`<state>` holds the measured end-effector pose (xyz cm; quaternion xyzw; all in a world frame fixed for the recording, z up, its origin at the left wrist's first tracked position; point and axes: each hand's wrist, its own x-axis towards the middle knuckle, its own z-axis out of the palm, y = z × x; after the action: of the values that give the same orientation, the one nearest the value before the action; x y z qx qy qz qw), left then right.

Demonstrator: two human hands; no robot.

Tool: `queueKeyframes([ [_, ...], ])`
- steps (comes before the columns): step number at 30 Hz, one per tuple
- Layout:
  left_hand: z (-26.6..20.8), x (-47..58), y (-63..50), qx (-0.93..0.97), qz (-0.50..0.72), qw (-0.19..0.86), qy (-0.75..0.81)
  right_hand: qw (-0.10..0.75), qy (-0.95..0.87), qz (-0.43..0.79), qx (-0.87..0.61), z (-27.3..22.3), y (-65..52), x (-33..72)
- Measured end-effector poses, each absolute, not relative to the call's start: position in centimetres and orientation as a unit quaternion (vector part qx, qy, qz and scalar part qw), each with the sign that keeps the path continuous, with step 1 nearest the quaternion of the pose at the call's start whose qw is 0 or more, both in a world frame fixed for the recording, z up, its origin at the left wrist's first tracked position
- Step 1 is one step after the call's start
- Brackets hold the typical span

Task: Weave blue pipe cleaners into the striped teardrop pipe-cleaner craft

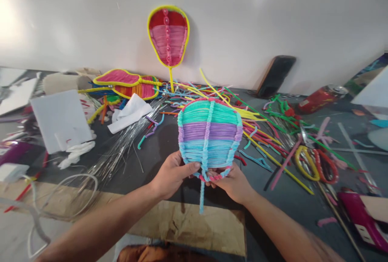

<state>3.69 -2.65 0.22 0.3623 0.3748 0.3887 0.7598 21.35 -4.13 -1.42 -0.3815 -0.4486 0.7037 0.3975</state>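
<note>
Both hands hold up a pipe-cleaner petal [226, 132], banded green, purple and light blue, with a braided spine down its middle and a short blue stem hanging below. My left hand [174, 173] grips its lower left edge, thumb across the front near the stem. At the lower right edge my right hand [235, 183] is closed on the rim, its fingers partly hidden behind the petal. Behind it, a pink and red petal with a yellow rim [157, 37] stands upright against the wall. Loose pipe cleaners [257, 144] lie spread behind and to the right.
Left are thin metal wires [113, 148], a white card [60, 120], crumpled paper [130, 112] and yellow-rimmed petals [118, 78]. A phone [276, 75] leans on the wall beside a red can [321, 98]. Scissors [307, 163] and a magenta glue gun [360, 217] lie right.
</note>
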Motion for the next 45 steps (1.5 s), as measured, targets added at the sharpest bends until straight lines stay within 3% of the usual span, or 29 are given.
queueKeyframes([
  [12,0.2,3.7,-2.4,0.400,0.380,0.776,0.305,0.425,-0.491,0.636,-0.417,-0.8,-4.0,21.4],
  [26,0.7,3.8,-2.4,0.359,0.409,0.775,0.321,0.425,-0.496,0.647,-0.392,-0.8,-4.0,21.3],
  [34,0.1,3.9,-2.7,0.358,0.420,0.759,0.346,0.458,-0.506,0.584,-0.440,-0.8,-4.0,21.1],
  [45,0.8,2.9,-1.7,0.380,0.372,0.791,0.301,0.479,-0.462,0.619,-0.416,-1.0,-4.1,21.3],
])
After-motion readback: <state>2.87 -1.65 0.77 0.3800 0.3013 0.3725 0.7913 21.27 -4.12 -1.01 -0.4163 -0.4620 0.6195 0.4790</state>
